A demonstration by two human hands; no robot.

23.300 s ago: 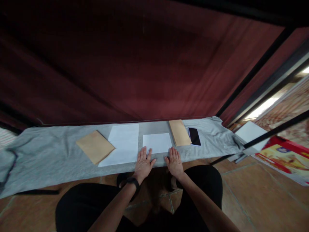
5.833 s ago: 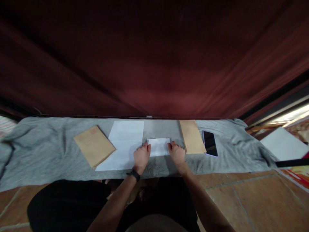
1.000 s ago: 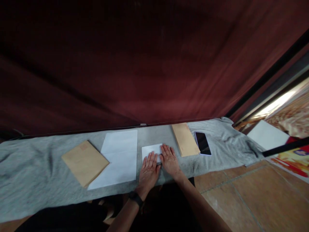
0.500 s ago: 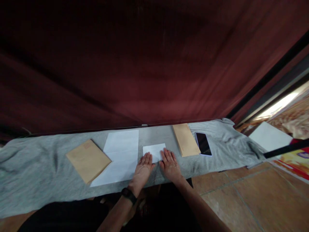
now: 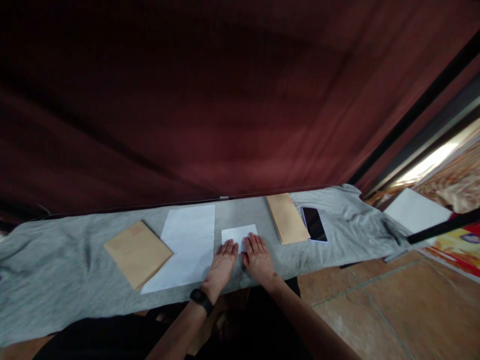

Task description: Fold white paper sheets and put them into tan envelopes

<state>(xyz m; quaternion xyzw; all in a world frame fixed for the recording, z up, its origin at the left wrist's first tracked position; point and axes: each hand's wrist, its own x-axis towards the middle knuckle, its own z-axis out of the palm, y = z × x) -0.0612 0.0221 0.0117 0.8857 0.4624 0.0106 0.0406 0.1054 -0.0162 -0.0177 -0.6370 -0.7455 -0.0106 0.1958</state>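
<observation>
A small folded sheet of white paper (image 5: 239, 233) lies flat in front of me on the grey cloth. My left hand (image 5: 222, 264) rests with its fingertips on the paper's near left part, fingers stretched out. Flat across the near right part is my right hand (image 5: 257, 258), its fingers extended too. Both hands cover the paper's near edge. To the left, a larger white sheet (image 5: 191, 245) with faint creases lies partly beneath brown envelopes (image 5: 137, 254). On the right is another stack of brown envelopes (image 5: 287, 218).
A phone (image 5: 314, 224) lies right of the envelope stack. The grey cloth (image 5: 60, 265) covers a narrow surface against a dark red curtain (image 5: 232, 125). Black bars (image 5: 442, 226) and a white board-like item (image 5: 417, 210) stand at the far right, above a tiled floor (image 5: 375, 305).
My right hand has slid a little to the left across the folded paper. My left hand stays nearly in place, still pressed flat. The view has shifted slightly.
</observation>
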